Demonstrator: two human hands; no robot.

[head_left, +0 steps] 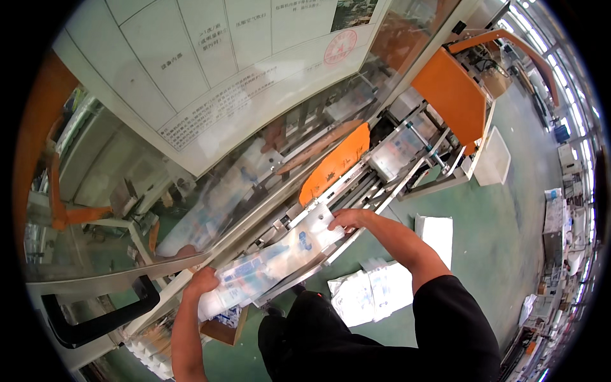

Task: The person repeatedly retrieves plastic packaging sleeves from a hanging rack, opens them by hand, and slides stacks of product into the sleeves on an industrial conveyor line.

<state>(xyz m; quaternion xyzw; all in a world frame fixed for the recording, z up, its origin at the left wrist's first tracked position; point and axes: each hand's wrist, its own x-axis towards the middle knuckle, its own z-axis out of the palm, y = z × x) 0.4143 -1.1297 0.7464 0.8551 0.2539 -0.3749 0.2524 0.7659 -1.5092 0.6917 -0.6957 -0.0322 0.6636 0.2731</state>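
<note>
A long stack of printed plastic bags [270,262], whitish with blue marks, lies slantwise along the metal rail of a machine in front of me. My left hand [202,281] is closed round its near left end, the thumb along the edge. At its far right end, by a small dark hole, my right hand [347,219] grips the edge between thumb and fingers. Some fingertips of both hands are hidden. Just beyond the stack stands an orange guard plate [336,164]. Farther along the machine sits another block of printed bags [400,151].
A clear door panel with a paper notice [223,83] and a black handle [105,312] stands close on the left. White wrapped bundles [372,291] lie on the green floor at right. A cardboard box [224,330] is below my left hand. A white bin [493,158] stands farther right.
</note>
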